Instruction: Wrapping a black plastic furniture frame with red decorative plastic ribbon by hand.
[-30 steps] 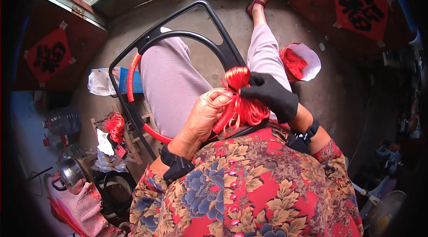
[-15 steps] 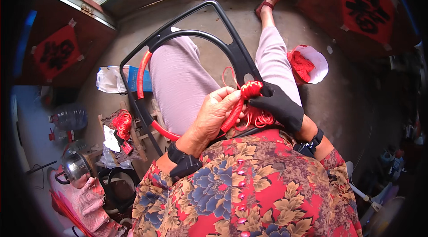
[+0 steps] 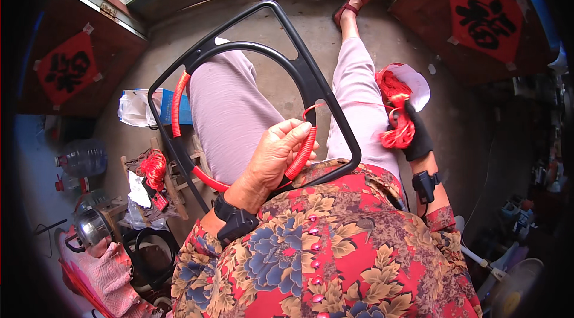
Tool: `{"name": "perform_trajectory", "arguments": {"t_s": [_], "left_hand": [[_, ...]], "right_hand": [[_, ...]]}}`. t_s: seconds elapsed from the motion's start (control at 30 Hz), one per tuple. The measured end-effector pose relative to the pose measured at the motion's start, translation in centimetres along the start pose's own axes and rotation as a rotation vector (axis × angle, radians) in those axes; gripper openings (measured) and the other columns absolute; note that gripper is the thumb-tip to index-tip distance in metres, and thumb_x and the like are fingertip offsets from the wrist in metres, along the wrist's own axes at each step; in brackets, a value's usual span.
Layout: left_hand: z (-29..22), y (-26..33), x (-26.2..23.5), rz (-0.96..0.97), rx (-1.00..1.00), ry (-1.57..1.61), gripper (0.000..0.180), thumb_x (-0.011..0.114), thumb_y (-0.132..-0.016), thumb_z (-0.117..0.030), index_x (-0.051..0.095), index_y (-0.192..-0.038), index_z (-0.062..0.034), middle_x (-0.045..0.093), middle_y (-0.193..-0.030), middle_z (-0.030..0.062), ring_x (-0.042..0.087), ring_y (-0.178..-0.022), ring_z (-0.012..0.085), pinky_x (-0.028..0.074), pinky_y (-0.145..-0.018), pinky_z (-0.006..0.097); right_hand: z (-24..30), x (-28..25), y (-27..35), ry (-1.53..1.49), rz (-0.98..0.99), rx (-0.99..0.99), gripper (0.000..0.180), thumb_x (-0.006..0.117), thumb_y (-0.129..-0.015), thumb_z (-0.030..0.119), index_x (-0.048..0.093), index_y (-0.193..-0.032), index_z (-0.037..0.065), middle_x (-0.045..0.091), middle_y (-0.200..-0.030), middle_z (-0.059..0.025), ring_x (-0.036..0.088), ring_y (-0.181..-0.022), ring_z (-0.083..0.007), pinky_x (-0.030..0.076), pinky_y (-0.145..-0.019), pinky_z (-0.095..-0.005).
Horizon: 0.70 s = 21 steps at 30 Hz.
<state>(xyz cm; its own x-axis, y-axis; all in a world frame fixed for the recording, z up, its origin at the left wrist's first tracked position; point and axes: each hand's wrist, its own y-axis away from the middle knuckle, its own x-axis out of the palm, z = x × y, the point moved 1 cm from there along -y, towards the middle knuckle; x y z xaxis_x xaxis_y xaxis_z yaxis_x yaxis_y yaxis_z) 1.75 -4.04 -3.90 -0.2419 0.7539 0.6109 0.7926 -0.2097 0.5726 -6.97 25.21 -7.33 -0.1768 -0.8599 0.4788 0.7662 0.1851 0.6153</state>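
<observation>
Black frame [image 3: 302, 70] lies across lap, ring partly wrapped in red cord. Left hand [image 3: 272, 159], bare, grip clamped on wrapped ring section at frame's near edge. Right hand [image 3: 415, 135], black-gloved, right of frame, grip closed on red cord bundle [image 3: 397, 132].

Frame wrapping, seated position

The left hand [image 3: 272, 159] grips the black frame [image 3: 299, 72] at its red-wrapped ring section [image 3: 301, 156]. The gloved right hand [image 3: 415, 135] holds a bundle of red cord [image 3: 397, 132] out to the right, one strand [image 3: 353, 102] running back to the frame.
</observation>
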Motion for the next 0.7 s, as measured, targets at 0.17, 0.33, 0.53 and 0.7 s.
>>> {"name": "perform_trajectory", "arguments": {"t_s": [0.17,0.33,0.53,0.7], "left_hand": [[-0.2,-0.1,0.8,-0.045,0.03,0.009,0.017,0.058,-0.09,-0.021,0.053,-0.096,-0.006,0.061,-0.074,0.0074,0.062,-0.059,0.0154,0.053,-0.052,0.025],[-0.6,-0.2,1.0,-0.022,0.024,0.073,0.018,0.06,-0.087,-0.02,0.051,-0.097,-0.0069,0.06,-0.073,0.0085,0.062,-0.058,0.0177,0.053,-0.049,0.027],[-0.6,0.1,0.9,-0.031,-0.012,0.024,0.017,0.061,-0.086,-0.017,0.051,-0.096,-0.0074,0.061,-0.074,0.01,0.062,-0.058,0.018,0.053,-0.049,0.028],[-0.3,-0.1,0.6,0.04,-0.11,0.033,0.019,0.062,-0.086,-0.02,0.054,-0.095,-0.0064,0.061,-0.075,0.009,0.062,-0.06,0.0172,0.053,-0.051,0.026]], "right_hand": [[1.1,-7.5,-2.9,0.045,0.114,0.016,0.026,0.054,-0.091,0.035,0.058,-0.09,0.009,0.05,-0.062,-0.0008,0.051,-0.056,-0.0098,0.041,-0.048,-0.0249],[1.0,-5.5,-4.1,0.538,0.0,-0.284,0.033,0.06,-0.087,0.026,0.057,-0.113,0.005,0.063,-0.095,-0.0049,0.06,-0.08,-0.0111,0.049,-0.07,-0.0261],[-0.7,6.9,-4.2,0.845,0.063,-0.888,0.028,0.065,-0.081,0.014,0.058,-0.104,0.0,0.062,-0.092,-0.0042,0.058,-0.085,-0.0128,0.047,-0.079,-0.0276],[-5.3,13.2,-5.8,0.301,0.49,-0.206,0.033,0.062,-0.083,0.016,0.053,-0.111,0.0,0.059,-0.1,-0.0068,0.056,-0.088,-0.0118,0.046,-0.079,-0.0249]]}}
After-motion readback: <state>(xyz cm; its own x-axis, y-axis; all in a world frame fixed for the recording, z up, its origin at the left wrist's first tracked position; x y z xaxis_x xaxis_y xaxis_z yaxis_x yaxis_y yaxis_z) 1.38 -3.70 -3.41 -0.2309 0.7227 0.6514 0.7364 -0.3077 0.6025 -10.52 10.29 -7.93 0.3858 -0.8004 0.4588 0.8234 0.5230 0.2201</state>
